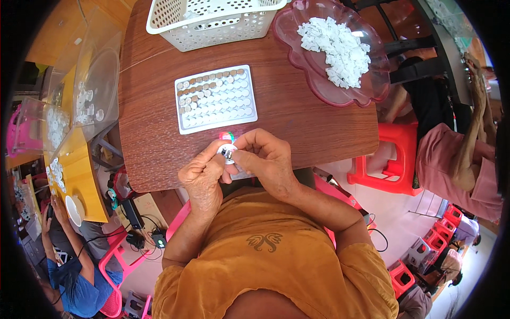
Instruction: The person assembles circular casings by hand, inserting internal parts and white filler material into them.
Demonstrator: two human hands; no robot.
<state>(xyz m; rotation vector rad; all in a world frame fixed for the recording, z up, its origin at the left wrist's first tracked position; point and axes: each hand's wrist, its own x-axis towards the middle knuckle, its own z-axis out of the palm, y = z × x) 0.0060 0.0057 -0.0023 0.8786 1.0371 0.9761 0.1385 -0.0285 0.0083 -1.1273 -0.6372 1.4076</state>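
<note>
Progress looked early, judging by the tray (215, 99): only its upper-left cells, about the top two rows and a few below at the left, held brownish pieces, while the many cells to the right and below showed white. Both hands met at the near edge of the worktop (297, 122), just in front of the tray. The left hand (203, 178) and the right hand (265, 159) had their fingers closed together on one small white part (227, 152) with a dark spot at its middle, pinched between the thumbs and forefingers of both; what exactly was being fitted there was too small to tell. A pink scalloped dish (313, 85) at the far right was heaped with white pieces (337, 48), so plenty of stock remained. A white perforated basket (212, 24) stood behind the tray. By this showing, most of the tray was left to fill.
</note>
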